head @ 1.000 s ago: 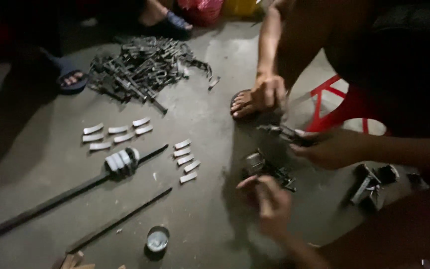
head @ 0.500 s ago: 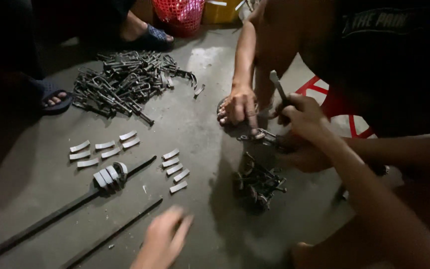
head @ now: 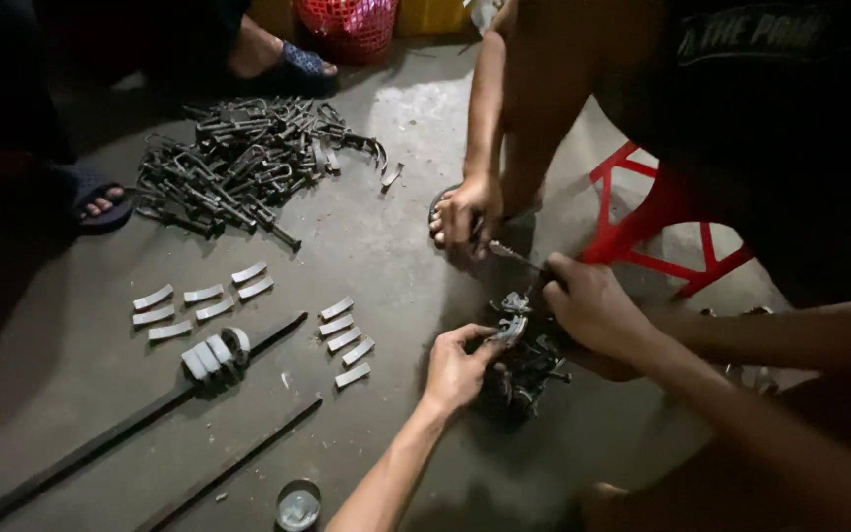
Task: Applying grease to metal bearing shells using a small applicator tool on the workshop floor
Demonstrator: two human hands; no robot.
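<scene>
Small metal clip [head: 510, 329], left hand [head: 457, 366] pinching, right hand [head: 595, 310] gripping tool [head: 514, 256]

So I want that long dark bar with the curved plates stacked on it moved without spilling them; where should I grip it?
Probably the long bar on both bare stretches beside the curved plates, from above, keeping it level. It lies flat and diagonal on the floor, with the loose plates resting mid-length.
</scene>
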